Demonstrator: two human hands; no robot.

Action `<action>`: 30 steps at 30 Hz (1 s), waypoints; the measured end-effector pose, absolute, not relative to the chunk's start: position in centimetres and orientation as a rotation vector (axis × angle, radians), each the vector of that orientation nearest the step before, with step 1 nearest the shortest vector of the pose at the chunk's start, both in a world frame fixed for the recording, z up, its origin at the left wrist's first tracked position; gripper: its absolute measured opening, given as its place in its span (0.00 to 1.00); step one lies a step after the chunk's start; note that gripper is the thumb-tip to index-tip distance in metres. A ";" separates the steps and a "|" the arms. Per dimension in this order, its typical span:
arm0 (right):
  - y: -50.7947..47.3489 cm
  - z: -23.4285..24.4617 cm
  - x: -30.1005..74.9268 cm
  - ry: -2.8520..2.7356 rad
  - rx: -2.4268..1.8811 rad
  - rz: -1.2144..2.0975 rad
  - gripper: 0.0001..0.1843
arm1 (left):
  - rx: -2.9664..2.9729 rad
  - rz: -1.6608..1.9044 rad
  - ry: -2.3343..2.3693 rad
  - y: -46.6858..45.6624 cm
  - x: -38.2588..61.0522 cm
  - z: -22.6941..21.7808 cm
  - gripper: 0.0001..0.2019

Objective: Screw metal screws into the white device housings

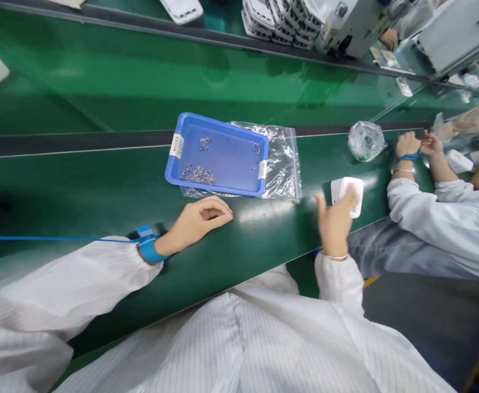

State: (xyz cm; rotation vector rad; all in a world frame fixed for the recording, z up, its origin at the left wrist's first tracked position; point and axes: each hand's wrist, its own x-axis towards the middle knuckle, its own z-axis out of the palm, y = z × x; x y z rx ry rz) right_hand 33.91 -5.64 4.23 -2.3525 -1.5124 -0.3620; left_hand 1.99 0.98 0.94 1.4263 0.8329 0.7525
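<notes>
My left hand (201, 221) rests on the green bench, its fingers curled and the thumb tip against them; whatever they may hold is hidden. A blue wristband (149, 248) with a cord circles that wrist. Just beyond it lies a blue tray (235, 164) with small metal screws (197, 174) in a heap and a few smaller groups. At the right, my right hand (334, 221) is smeared by motion, thumb spread away from the fingers. Those fingers overlap a white plastic housing (357, 199); I cannot tell if they touch it. A second white piece shows partly beside it.
Under the tray lies a clear zip bag (284, 164). Another crumpled clear bag (365, 141) sits farther right. A co-worker's hands (409, 144) are at the right of the bench. Stacked white housings (280, 22) stand on the far shelf, beside a grey machine (356, 27).
</notes>
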 end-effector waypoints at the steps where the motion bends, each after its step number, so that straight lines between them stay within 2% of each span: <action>1: -5.9 4.3 35.7 -1.394 -2.538 -0.420 0.48 | 1.422 0.761 0.838 0.8 1.7 0.9 0.11; 2: -6.2 4.2 37.1 -1.358 -2.682 -0.388 0.47 | 1.415 0.764 0.841 0.6 1.5 0.8 0.11; 5: -7.5 4.0 38.3 -1.505 -2.818 -0.207 0.35 | 1.415 0.739 0.842 -0.3 1.3 0.7 0.11; 9: -9.7 4.5 33.4 -1.734 -2.410 0.063 0.23 | 1.552 0.667 0.837 -1.6 1.7 0.8 0.09; 11: -10.5 5.0 29.7 -1.899 -2.124 0.452 0.23 | 1.644 0.656 0.798 -2.0 1.8 0.8 0.07; 13: -11.1 5.5 26.2 -2.133 -1.861 0.820 0.29 | 1.716 0.677 0.754 -2.1 1.8 0.8 0.07; 15: -11.2 5.6 23.4 -2.396 -1.664 0.977 0.32 | 1.760 0.692 0.736 -1.9 1.6 0.7 0.07; 20: -11.3 4.5 19.4 -2.790 -1.491 0.699 0.28 | 1.868 0.664 0.691 -1.6 1.0 0.1 0.08; 24: -11.5 3.6 18.5 -2.746 -1.427 0.495 0.25 | 1.945 0.652 0.668 -1.7 0.6 -0.3 0.10; 30: -11.6 3.2 18.5 -2.658 -1.349 0.428 0.23 | 1.961 0.576 0.762 -1.7 0.5 0.0 0.11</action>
